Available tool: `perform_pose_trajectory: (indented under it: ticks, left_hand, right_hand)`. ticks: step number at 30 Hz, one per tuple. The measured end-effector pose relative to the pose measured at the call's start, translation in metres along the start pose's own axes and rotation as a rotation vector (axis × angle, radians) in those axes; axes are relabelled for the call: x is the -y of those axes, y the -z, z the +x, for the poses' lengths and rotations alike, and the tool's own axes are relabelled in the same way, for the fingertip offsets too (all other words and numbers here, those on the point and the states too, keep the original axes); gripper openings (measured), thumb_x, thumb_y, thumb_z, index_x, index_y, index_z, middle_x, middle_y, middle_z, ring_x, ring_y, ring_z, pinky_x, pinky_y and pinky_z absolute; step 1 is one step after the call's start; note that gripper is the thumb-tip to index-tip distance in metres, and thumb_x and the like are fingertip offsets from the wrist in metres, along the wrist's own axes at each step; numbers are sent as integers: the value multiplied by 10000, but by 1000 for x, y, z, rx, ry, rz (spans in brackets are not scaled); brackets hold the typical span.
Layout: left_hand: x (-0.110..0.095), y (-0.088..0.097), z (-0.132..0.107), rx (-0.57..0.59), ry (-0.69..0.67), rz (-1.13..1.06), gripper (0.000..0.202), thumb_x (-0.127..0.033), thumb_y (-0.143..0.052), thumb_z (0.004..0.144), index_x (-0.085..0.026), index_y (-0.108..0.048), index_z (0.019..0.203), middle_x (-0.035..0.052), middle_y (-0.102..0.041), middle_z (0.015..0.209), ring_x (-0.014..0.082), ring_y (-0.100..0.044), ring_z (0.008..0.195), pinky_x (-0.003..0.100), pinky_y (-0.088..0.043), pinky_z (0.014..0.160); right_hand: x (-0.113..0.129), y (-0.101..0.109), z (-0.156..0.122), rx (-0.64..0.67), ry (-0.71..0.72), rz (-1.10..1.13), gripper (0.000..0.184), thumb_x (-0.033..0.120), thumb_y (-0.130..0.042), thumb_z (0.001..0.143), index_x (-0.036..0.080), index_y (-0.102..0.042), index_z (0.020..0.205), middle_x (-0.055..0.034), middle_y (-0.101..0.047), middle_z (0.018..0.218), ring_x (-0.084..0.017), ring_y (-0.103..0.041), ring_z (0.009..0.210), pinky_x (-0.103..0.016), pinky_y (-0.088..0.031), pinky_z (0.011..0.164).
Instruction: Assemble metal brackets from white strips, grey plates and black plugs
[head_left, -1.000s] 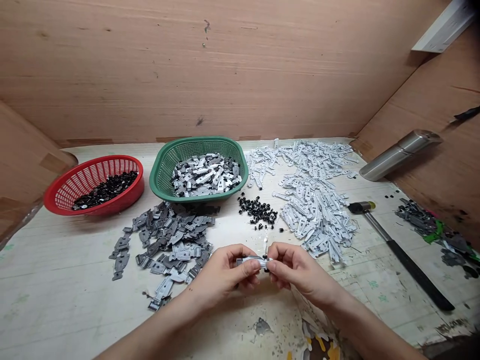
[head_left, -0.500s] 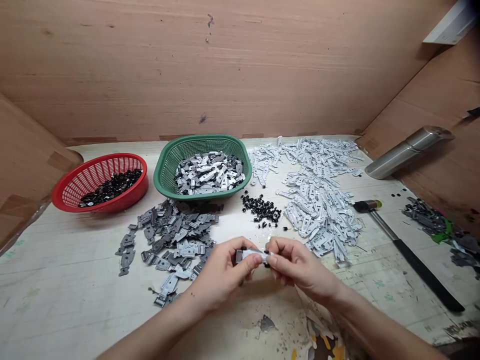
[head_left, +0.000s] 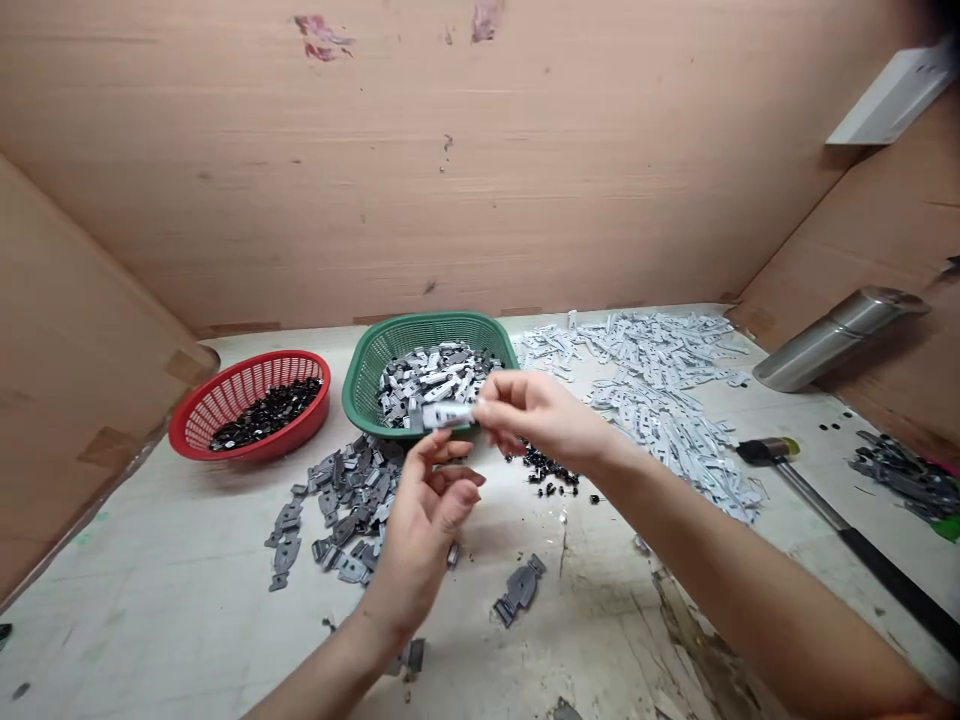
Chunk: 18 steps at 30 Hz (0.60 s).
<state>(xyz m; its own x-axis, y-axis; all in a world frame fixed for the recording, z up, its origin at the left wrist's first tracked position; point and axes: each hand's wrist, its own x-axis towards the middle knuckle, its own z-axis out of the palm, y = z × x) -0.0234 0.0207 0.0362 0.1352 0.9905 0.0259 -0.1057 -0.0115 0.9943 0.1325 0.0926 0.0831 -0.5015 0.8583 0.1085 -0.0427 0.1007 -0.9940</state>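
Hands: the right hand is pinched on one end of a pale metal part; the left hand is loosely curled below it, fingers parted, with nothing seen in its grip. Whether the part is brushed by the left fingertips cannot be told.
Pale metal part: held roughly level in front of the near rim of the green basket; probably gripped by its end so that the rest is kept uncovered.
Green basket: filled with similar pale and grey pieces; apparently placed centrally to be within reach of both hands.
Red basket: at the far left, black pieces are gathered in the red basket, presumably walled in against scattering.
Loose heaps: grey plates are spread at left, small black pieces at centre and white strips at right, seemingly kept apart by kind. One grey plate is set nearer.
Hammer: the hammer is laid at right, outside the heaps.
Worktop: the pale worktop is stained, and worn through near the front.
Room: the worktop is enclosed by brown panels; a steel cylinder is leaned at right, beneath a white box.
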Motion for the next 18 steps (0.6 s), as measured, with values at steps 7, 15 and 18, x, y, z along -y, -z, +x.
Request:
perform_pose_trajectory:
  ticks: [7, 15, 18]
  left_hand:
    - [-18, 1, 0, 178, 181, 68, 176, -339, -609, 794, -174, -551, 816, -25, -552, 651, 97, -491, 605, 197, -410, 566]
    - [-10, -4, -6, 228, 233, 89, 228, -406, -580, 799, -184, -529, 802, -59, -471, 524, 70, -393, 481, 168, -323, 465]
    - [-3, -9, -9, 202, 251, 51, 242, -420, -579, 794, -190, -507, 800, -68, -449, 514, 67, -375, 462, 164, -306, 438]
  right_hand:
    - [-23, -16, -68, -30, -179, -39, 264, 421, -580, 822, 164, -524, 797, 11, -541, 682, -84, -521, 562, -197, -415, 496]
    - [-36, -25, -85, -97, -228, 81, 303, 433, -601, 803, 173, -469, 720, 39, -510, 578, -66, -479, 475, -170, -355, 429]
    - [-49, -27, -89, -104, -315, 291, 333, 441, -642, 766, 174, -447, 718, 40, -548, 562, -51, -475, 415, -143, -298, 374]
